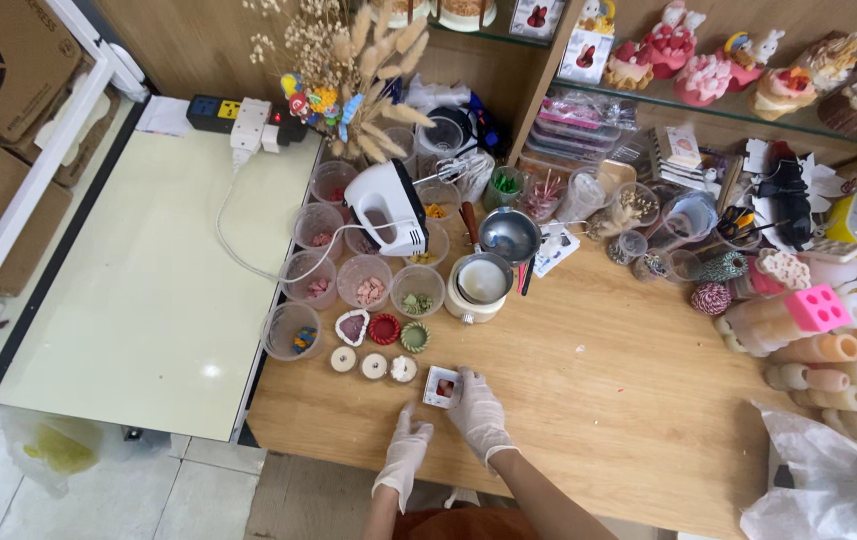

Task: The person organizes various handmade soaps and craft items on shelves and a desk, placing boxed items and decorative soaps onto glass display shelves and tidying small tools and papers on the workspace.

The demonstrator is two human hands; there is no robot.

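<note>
Both my hands wear white gloves. My right hand (479, 415) rests its fingers on a small white square mould (442, 386) with something red inside, lying on the wooden table (609, 390). Just left of it and nearer to me, my left hand (405, 452) lies flat on the table with fingers together, holding nothing. Three small round white pieces (374, 364) sit in a row left of the mould. Behind them are a heart-shaped mould (353, 326), a red fluted mould (385, 328) and a green fluted mould (415, 336).
Several clear plastic cups (364, 282) with coloured bits stand behind, with a white hand mixer (389, 208) lying over them. A small pot (480, 285) and a metal ladle (510, 236) stand centre. Pillar candles (819, 350), twine balls and a power strip (239, 118) crowd the back and right.
</note>
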